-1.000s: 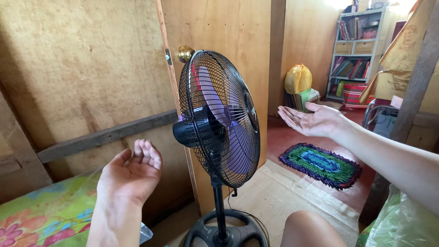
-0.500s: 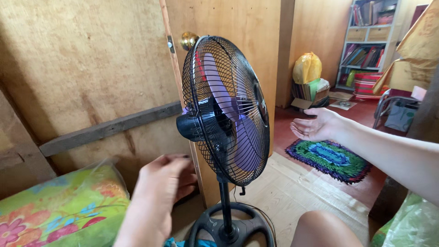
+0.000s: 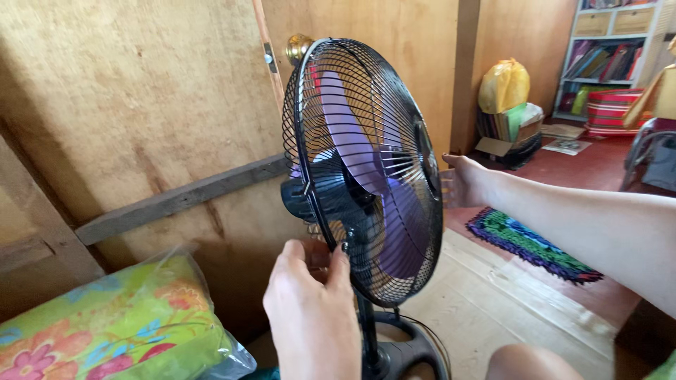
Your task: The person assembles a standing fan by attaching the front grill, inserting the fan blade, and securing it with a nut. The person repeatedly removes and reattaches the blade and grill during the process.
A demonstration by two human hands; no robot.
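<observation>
The left hand's (image 3: 310, 309) fingers are loosely spread and raised against the lower rear of the fan's (image 3: 362, 169) black wire cage, the fingertips (image 3: 340, 255) at or touching the wires just under the motor housing; they grip nothing that can be made out. The right hand (image 3: 461, 181) is at the far front edge of the cage, level with the hub, partly hidden behind the grille, so I cannot tell whether its fingers are open or curled. The fan stands upright on a black round base (image 3: 408, 355), its purple blades seen through the cage. Behind the fan is a plywood door with a brass knob (image 3: 297, 48). Left of the fan's base lies a flowered cushion (image 3: 120, 324) in clear plastic. Right of the fan, on the floor, is a green and purple rug (image 3: 524, 243); beyond that, a yellow bag (image 3: 503, 84) and a bookshelf (image 3: 609, 60).
</observation>
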